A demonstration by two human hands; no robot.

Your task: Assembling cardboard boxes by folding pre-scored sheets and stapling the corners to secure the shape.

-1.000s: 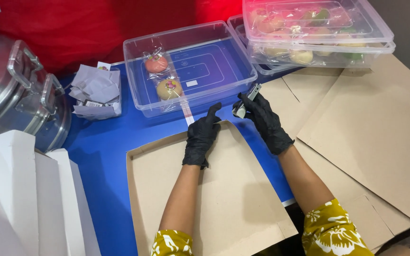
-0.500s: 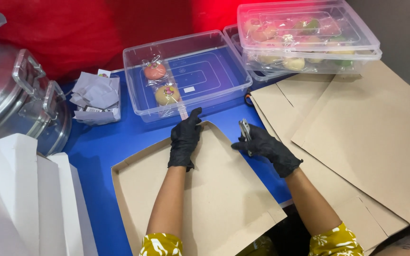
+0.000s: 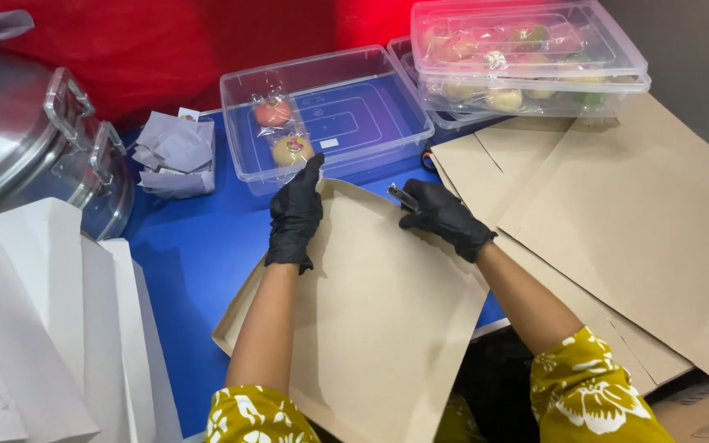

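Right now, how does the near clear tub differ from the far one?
The near clear tub is open with no lid; the far clear tub is lidded and sits on another container. The near tub holds two wrapped round pieces, the far one many. Both are clear, rectangular plastic, standing beyond the hands.

Blue table [image 3: 198,246], brown cardboard sheets [image 3: 387,320], clear plastic tubs [image 3: 330,115], crumpled paper [image 3: 176,152], metal pot [image 3: 34,156]

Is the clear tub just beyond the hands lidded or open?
Open: the clear tub has no lid on it, and two wrapped round items lie inside.
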